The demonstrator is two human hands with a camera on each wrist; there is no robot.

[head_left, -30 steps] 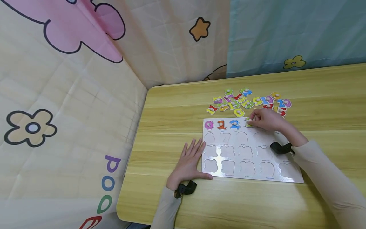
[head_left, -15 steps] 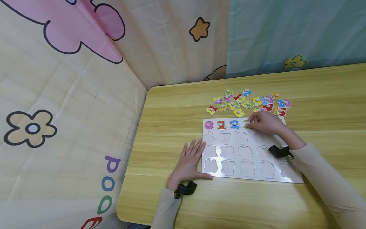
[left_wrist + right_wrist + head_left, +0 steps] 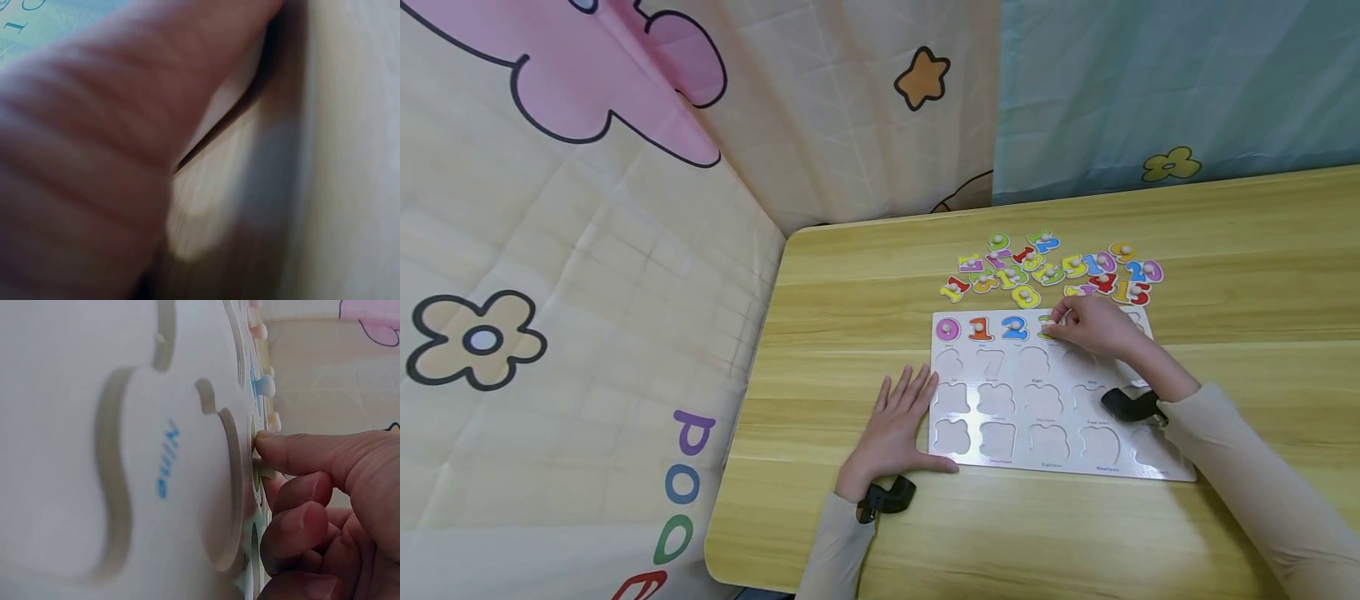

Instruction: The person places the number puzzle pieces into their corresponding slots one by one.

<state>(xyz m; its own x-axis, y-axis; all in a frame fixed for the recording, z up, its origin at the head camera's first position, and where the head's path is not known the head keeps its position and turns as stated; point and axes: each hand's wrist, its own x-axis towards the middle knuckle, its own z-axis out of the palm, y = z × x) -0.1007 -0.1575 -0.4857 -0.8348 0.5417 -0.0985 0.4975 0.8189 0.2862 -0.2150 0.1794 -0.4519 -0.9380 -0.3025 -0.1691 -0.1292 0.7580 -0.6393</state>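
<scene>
A white number puzzle board [image 3: 1000, 367] lies on the table, its cut-outs in rows. In its top row sit a pink 0 [image 3: 948, 329], an orange 1 [image 3: 981, 328] and a blue 2 [image 3: 1015, 327]. Beside the 2, my right hand [image 3: 1097, 323] pinches a green number piece [image 3: 1046, 326] at the fourth top slot, partly covering it. In the right wrist view the thumb [image 3: 300, 452] touches that piece by its knob [image 3: 265, 469], other fingers curled. My left hand [image 3: 887, 425] rests spread on the table, fingertips and thumb at the board's left and lower edges.
Several loose knobbed number pieces [image 3: 1048, 273] are scattered behind the board, some overlapping. Curtains [image 3: 850, 125] hang along the table's back and left sides. The wooden table [image 3: 1000, 542] extends in front of the board.
My right hand has shifted slightly left and toward me with the green number piece, which now lies lower at the fourth top slot. The left hand stays in place.
</scene>
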